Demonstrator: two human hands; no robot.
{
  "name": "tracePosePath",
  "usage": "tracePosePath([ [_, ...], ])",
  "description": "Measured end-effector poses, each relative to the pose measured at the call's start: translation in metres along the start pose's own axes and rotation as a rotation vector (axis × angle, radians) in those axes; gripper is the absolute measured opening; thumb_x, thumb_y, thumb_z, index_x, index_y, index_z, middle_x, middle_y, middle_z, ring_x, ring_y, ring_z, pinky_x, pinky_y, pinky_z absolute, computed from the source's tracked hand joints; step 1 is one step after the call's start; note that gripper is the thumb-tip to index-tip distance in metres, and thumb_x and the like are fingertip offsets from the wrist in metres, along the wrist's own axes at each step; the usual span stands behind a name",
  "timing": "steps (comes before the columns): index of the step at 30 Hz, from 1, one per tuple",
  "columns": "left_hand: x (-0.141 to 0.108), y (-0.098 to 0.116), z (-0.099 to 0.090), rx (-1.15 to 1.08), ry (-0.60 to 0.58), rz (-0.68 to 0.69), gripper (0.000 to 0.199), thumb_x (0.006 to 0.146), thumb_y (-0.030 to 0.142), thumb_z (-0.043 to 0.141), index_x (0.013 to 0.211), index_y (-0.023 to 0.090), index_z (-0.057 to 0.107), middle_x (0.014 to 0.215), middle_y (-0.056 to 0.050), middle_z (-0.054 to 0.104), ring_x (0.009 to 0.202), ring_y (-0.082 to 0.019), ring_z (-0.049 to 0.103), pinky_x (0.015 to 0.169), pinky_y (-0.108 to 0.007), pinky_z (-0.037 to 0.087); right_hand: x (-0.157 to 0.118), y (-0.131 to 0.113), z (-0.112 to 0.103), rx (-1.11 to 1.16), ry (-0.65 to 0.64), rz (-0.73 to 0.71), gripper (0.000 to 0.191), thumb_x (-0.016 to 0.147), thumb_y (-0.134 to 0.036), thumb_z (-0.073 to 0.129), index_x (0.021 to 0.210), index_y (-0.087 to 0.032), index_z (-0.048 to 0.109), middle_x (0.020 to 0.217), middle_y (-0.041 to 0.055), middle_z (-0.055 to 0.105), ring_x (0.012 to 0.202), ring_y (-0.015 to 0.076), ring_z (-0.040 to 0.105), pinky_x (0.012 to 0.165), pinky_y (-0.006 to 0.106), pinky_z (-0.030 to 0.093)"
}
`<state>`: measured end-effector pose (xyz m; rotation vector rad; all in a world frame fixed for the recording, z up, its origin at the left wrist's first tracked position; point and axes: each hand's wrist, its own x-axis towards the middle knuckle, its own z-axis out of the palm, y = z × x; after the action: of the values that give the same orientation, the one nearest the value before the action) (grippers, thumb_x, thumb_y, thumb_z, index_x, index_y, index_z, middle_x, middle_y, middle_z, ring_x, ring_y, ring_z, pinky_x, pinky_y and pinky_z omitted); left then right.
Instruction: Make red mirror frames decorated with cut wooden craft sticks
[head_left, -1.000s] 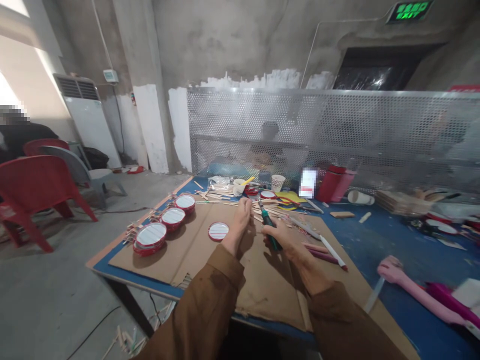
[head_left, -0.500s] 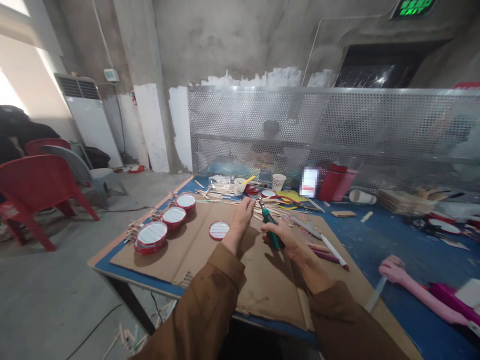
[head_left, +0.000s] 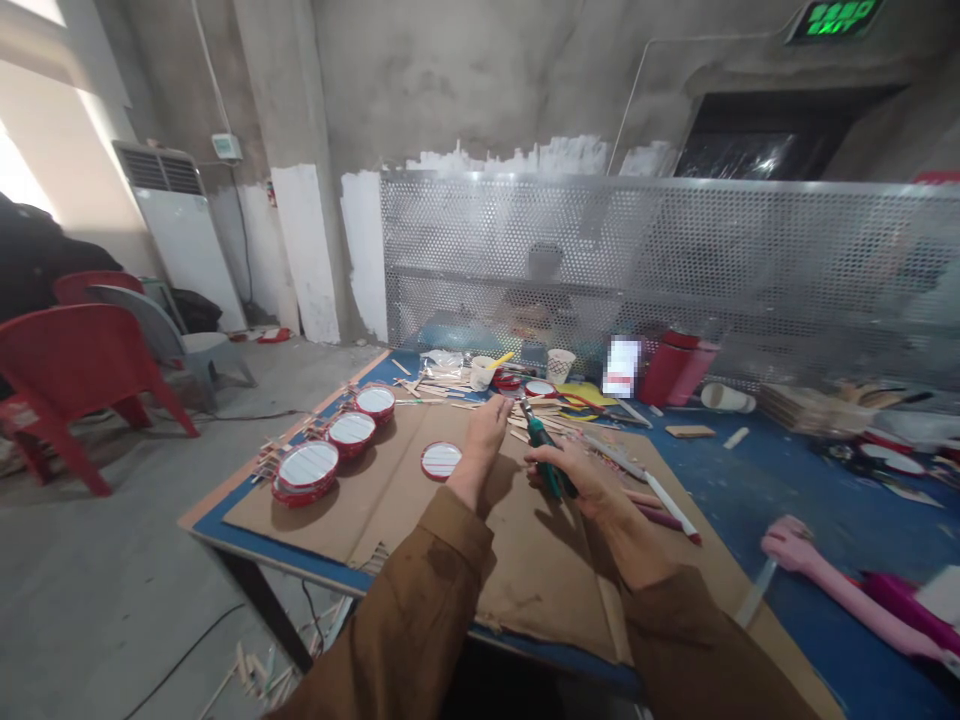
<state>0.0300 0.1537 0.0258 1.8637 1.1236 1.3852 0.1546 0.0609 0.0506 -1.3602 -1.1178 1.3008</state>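
Observation:
My right hand (head_left: 564, 466) is wrapped round green-and-black-handled pliers (head_left: 541, 446), whose metal jaws point up and away from me. Close to the jaws, my left hand (head_left: 487, 428) is closed with its fingers together; what it pinches is too small or hidden to make out. Both hands are above the cardboard sheet (head_left: 435, 530). Left of my left hand, a round red-rimmed white disc (head_left: 441, 460) lies flat. Small red-and-white drums (head_left: 306, 470) stand in a row along the left edge, with wooden sticks beside them. More thin wooden sticks (head_left: 536, 412) lie beyond my hands.
Paper cups (head_left: 559, 366), a phone (head_left: 621, 366) and red bottles (head_left: 667, 366) stand along the back, before a perforated metal screen (head_left: 480, 240). Markers (head_left: 671, 508) lie right of my right hand. A pink-handled tool (head_left: 832, 580) rests on the blue tabletop (head_left: 720, 480).
My hands and the pliers hold nearly the same place and pose. The whole view has shifted slightly.

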Motion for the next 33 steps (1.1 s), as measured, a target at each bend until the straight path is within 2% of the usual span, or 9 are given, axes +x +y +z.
tracePosePath([
  [5,0.001,0.001,-0.001,0.029,-0.023,-0.006,0.024,0.087,0.026,0.047,0.063,0.021,0.045,0.065,0.002,0.047,0.063,-0.013,0.041,0.067,-0.023,0.036,-0.001,0.0,0.002,-0.051,0.031,-0.01,0.02,0.062,-0.026,0.064,0.074,-0.021,0.049,0.06,-0.0025,0.059,0.051,0.0117,0.057,0.051,0.025,0.048],
  [13,0.002,-0.012,0.003,0.055,-0.002,0.024,0.026,0.089,0.031,0.045,0.065,0.021,0.047,0.065,0.002,0.047,0.061,-0.013,0.04,0.065,-0.024,0.036,0.002,0.007,0.008,-0.208,0.09,-0.081,0.016,0.061,-0.027,0.058,0.073,-0.021,0.049,0.048,-0.0049,0.053,0.044,0.0117,0.052,0.043,0.022,0.043],
  [20,0.001,-0.014,0.003,0.03,-0.016,0.025,0.02,0.088,0.028,0.047,0.07,0.02,0.05,0.07,0.002,0.053,0.066,-0.013,0.046,0.069,-0.024,0.039,0.003,0.011,0.01,-0.186,0.1,-0.06,0.016,0.059,-0.025,0.056,0.072,-0.021,0.047,0.048,-0.0049,0.052,0.044,0.0117,0.053,0.041,0.023,0.044],
  [23,0.0,-0.013,0.004,0.002,0.017,0.02,0.013,0.087,0.026,0.049,0.076,0.021,0.052,0.075,0.001,0.055,0.07,-0.013,0.049,0.072,-0.023,0.04,0.005,0.013,0.009,-0.102,0.081,-0.015,0.019,0.06,-0.026,0.059,0.075,-0.02,0.049,0.051,-0.0036,0.055,0.046,0.0124,0.055,0.044,0.024,0.046],
  [27,0.0,-0.01,0.003,0.077,0.031,-0.003,0.014,0.09,0.026,0.046,0.078,0.021,0.052,0.078,0.0,0.058,0.074,-0.014,0.051,0.074,-0.023,0.04,0.006,0.013,0.006,0.071,-0.02,-0.004,0.026,0.059,-0.026,0.065,0.082,-0.02,0.053,0.061,-0.0019,0.061,0.052,0.012,0.059,0.051,0.024,0.05],
  [33,0.001,-0.003,-0.002,0.185,0.003,-0.027,0.015,0.091,0.026,0.045,0.081,0.021,0.055,0.082,-0.001,0.063,0.075,-0.013,0.055,0.072,-0.022,0.042,0.003,0.008,0.002,0.152,-0.044,0.045,0.019,0.063,-0.023,0.064,0.08,-0.019,0.057,0.065,0.0014,0.066,0.055,0.0132,0.062,0.053,0.024,0.051],
])
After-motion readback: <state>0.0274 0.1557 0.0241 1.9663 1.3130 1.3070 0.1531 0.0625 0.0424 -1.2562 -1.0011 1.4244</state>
